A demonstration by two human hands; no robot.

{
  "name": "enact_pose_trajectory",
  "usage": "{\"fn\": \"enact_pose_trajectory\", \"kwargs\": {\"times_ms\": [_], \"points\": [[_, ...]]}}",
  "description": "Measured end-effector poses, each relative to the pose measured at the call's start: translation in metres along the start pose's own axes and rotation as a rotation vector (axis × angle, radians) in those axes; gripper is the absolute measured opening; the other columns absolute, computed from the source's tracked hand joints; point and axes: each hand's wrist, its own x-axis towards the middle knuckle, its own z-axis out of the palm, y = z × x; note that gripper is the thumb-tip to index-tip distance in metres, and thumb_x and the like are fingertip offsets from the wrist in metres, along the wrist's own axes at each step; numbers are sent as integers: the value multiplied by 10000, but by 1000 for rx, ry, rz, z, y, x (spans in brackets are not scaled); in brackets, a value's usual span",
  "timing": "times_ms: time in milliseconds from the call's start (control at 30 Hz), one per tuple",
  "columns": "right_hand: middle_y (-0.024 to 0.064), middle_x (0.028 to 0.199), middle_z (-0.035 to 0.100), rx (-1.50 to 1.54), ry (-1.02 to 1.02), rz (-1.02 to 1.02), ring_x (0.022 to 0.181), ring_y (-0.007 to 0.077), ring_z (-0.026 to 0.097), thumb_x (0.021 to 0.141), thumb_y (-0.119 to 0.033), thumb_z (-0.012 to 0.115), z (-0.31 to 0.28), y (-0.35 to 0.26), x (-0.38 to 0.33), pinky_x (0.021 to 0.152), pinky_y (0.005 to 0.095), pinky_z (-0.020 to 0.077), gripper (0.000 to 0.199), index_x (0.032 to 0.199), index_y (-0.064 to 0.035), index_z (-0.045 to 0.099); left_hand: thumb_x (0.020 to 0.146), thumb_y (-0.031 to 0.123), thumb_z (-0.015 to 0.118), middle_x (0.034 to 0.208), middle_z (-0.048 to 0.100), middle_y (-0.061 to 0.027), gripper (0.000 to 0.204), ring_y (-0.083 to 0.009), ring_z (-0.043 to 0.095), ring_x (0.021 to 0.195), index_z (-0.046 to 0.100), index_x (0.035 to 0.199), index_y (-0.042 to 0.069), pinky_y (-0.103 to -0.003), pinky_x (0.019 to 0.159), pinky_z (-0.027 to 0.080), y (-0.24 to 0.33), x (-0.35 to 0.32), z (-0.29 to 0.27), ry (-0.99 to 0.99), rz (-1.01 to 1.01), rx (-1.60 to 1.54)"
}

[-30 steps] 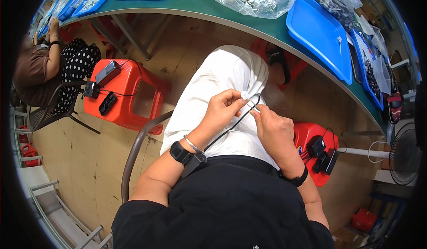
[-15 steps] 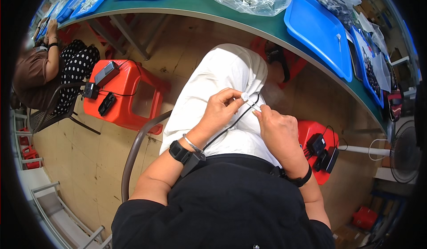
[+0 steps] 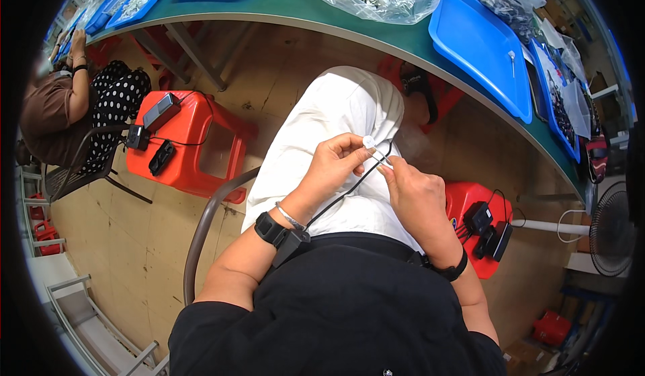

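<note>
- A small white piece (image 3: 369, 142) with a rounded head is positioned above the lap, between the two hands, near the knee of the white trousers (image 3: 322, 124).
- The rounded head is pinched between the thumb and fingertips of the left hand (image 3: 336, 160); the remaining fingers are curled.
- A thin pale shaft (image 3: 379, 154) is extended from the head toward the right hand (image 3: 416, 191).
- The shaft is gripped at its far end by the thumb and index finger of the right hand; whether it is formed as one with the head cannot be told.
- A black cable (image 3: 336, 203) is laid across the trousers, below the hands.
- A black wrist device (image 3: 271, 229) is worn on the left wrist, and a black band (image 3: 453, 268) on the right.
- A blue tray (image 3: 470, 47) is placed on the green table (image 3: 269, 7), ahead and to the right; one small pale item (image 3: 512, 64) is contained in it.
- A clear bag (image 3: 430, 0) filled with white pieces is set beside the tray.
- Black devices (image 3: 161, 111) are supported by a red stool (image 3: 191, 124) at the left.
</note>
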Motion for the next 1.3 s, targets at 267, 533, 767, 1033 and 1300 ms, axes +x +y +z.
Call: {"fn": "enact_pose_trajectory", "kwargs": {"times_ms": [267,533,767,1033,1300], "points": [[94,574,591,-37,-5,1,449,245,587,933,-206,669,5,-6,0,428,350,447,208,874,-39,560,938,87,684,784,664,-13,86,-53,585,645,686,969,7,-192,603,486,1,-2,2,19,-6,-25],[144,597,615,78,-123,108,485,297,617,956,-188,634,9,-13,-2,457,383,474,173,949,-23,587,940,91,681,779,664,-11,92,-48,587,646,678,975,6,-195,601,490,-6,-1,1,38,49,-1],[92,586,604,-32,-29,24,463,248,605,949,-197,643,15,-11,-2,431,355,460,173,949,-34,586,940,103,684,792,662,-6,106,-38,562,636,689,974,3,-187,580,462,-4,-2,1,51,49,5],[51,582,558,-105,45,-45,465,206,591,926,-241,673,10,-3,0,430,325,451,206,949,-52,594,939,121,685,793,652,8,146,-26,479,602,710,1023,4,-172,545,395,6,-6,2,18,-24,53],[38,583,515,-243,-26,-91,470,179,571,940,-241,650,3,-2,2,441,311,440,206,957,-38,616,915,117,699,763,643,21,123,-19,464,611,711,982,15,-179,534,361,2,-5,0,19,40,127]]}}
